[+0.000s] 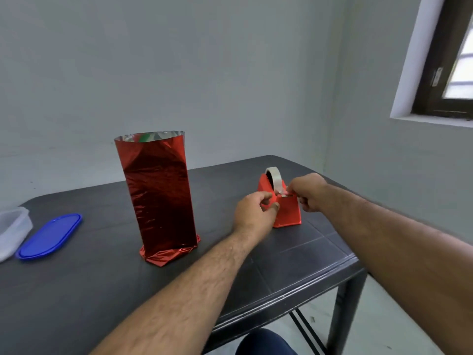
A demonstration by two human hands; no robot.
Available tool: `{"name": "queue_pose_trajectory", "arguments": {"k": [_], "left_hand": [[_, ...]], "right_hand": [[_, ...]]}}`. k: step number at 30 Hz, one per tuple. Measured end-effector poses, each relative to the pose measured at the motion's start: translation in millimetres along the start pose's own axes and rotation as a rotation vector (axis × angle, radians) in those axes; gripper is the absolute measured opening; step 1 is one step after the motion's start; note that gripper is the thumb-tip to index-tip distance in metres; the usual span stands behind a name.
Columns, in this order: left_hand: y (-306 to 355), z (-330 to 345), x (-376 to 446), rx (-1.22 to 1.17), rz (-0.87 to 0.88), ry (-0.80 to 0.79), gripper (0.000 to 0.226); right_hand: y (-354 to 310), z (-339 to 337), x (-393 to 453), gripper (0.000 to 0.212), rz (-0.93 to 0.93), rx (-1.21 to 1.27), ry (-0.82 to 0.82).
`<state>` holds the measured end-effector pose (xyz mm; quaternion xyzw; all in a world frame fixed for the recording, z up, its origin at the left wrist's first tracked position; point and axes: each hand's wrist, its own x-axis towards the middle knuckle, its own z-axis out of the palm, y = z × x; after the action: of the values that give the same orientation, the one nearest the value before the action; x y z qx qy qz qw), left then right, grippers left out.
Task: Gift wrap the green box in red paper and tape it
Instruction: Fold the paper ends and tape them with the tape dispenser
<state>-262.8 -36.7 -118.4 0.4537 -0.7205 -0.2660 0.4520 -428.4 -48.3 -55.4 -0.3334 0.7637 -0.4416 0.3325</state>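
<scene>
1. Grey walls close off the room, with a dark-framed window [450, 60] at about two o'clock.
2. Dark and ribbed, the plastic table [76, 290] fills the lower half of the view, its right front leg showing at four o'clock.
3. Red paper [156, 198] stands upright as a tall shiny tube at about ten o'clock from the hands, well apart from them. Its bottom end is folded and crumpled against the table; its top is open and silver inside.
4. A sliver of the green box [145, 137] shows inside that open top, so the box sits within the tube.
5. At nine o'clock, near the table's left edge, a blue lid [50, 235] lies flat just beside a clear container [11, 229], which is cut off by the frame.
6. Right of centre sits the red tape dispenser [284, 206], carrying a tape roll [274, 178] of pale tape.
7. The left hand [252, 213] grips the dispenser's left side, fingers curled around it.
8. The right hand [308, 192] pinches the free tape end at the dispenser's front edge, its other fingers curled in.
</scene>
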Motion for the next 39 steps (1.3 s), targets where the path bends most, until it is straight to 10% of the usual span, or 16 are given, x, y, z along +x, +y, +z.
{"name": "queue_pose_trajectory", "arguments": {"k": [15,39], "left_hand": [[-29.4,57.1,7.2,-0.229,-0.085,0.093,0.031],[-35.6,55.3,7.3,-0.128,-0.080,0.073,0.043]], "right_hand": [[-0.1,0.7,-16.7,0.025,0.108,0.528,0.004],[57.0,15.2,-43.4,0.028,0.101,0.519,0.131]]}}
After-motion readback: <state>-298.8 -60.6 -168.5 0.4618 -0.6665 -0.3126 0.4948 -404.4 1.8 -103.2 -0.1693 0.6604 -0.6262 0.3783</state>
